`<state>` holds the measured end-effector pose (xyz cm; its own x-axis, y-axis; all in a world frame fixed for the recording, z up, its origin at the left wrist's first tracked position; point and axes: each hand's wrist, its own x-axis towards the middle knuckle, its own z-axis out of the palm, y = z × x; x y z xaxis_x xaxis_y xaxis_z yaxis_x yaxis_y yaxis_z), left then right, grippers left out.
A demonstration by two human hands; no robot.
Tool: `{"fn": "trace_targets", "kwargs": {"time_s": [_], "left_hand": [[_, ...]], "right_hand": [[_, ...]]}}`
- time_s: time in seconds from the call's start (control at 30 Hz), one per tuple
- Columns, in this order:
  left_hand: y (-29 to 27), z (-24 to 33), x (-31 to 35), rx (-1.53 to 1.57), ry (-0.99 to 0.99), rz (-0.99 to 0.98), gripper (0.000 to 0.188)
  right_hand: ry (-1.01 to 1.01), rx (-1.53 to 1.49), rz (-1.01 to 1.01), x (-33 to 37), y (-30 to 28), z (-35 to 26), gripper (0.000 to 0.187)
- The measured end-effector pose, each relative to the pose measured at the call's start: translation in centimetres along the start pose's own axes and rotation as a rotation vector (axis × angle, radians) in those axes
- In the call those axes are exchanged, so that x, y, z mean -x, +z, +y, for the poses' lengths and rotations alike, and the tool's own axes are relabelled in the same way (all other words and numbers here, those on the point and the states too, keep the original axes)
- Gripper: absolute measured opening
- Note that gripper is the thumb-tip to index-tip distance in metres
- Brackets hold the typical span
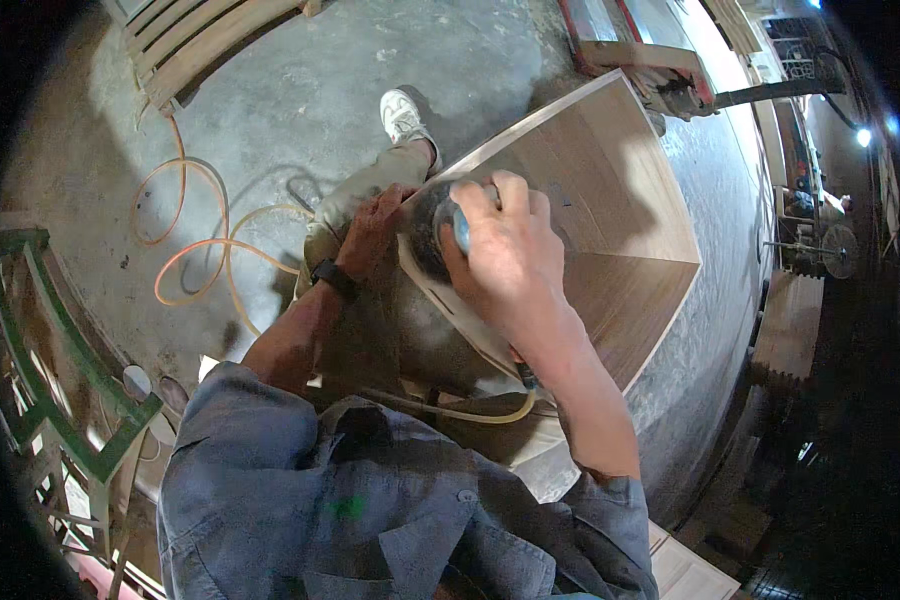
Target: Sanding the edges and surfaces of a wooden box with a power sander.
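Note:
My right hand (510,245) is closed around the top of a round air sander (458,222) with a bluish body. The sander rests against the left edge of an open wooden box (630,205), which is tilted beside my leg. Its pad is dark and partly hidden by my fingers. A yellowish hose (495,416) runs from below my right wrist. My left hand (373,228), with a dark band at the wrist, grips the box's left rim near my knee; its fingertips are partly hidden.
An orange air hose (185,298) lies in loops on the concrete floor at left. A green metal frame (90,440) stands at lower left, a slatted wooden piece (195,45) at upper left. A red-framed stand (670,75) is beyond the box; stacked wood (790,325) lies at right.

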<state>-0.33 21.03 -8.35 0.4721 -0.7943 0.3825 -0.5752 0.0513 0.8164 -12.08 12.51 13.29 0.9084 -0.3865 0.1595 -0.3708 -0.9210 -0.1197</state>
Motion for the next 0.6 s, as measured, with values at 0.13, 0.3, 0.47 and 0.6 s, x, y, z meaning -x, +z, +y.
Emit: {"fn": "trace_targets", "kwargs": {"time_s": [0.13,0.3,0.47,0.6], "left_hand": [[2.6,-3.9,3.0,-0.256,-0.056,0.101,0.037],[2.5,-4.8,2.7,-0.280,-0.003,-0.097,0.030],[0.3,-0.3,0.5,0.380,-0.385,0.034,0.028],[0.4,0.1,0.3,0.147,-0.128,0.070,0.034]], "right_hand": [[-0.005,0.001,-0.065,-1.8,0.8,-1.3,0.026],[0.017,-0.003,-0.101,-3.9,0.6,-1.2,0.028],[0.129,0.037,-0.111,-6.2,0.6,0.4,0.024],[0.158,0.064,-0.136,-6.6,0.1,1.4,0.025]]}}
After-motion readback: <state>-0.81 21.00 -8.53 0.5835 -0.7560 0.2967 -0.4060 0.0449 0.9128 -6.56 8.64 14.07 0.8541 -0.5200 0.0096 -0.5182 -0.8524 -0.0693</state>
